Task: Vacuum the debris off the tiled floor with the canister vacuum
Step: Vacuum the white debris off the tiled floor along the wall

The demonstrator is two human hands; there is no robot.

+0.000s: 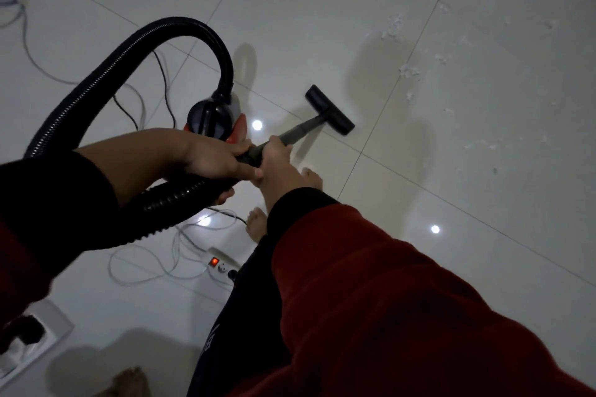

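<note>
Presently the canister vacuum (pixel 214 118) sat on the tiled floor (pixel 322 10) just beyond the hands, its black hose (pixel 129 51) arching back under the left arm. Both hands were closed on the wand (pixel 290 134): left hand (pixel 214 158) at the hose end, right hand (pixel 277 159) just ahead. Floor head (pixel 329 109) lay flat beyond them; white debris (pixel 409 69) was scattered farther off, apart from it. A power strip (pixel 222 263) lay nearer the body.

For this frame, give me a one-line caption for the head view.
Both hands, left hand and right hand, grip the vacuum wand, floor head short of the white debris.
</note>
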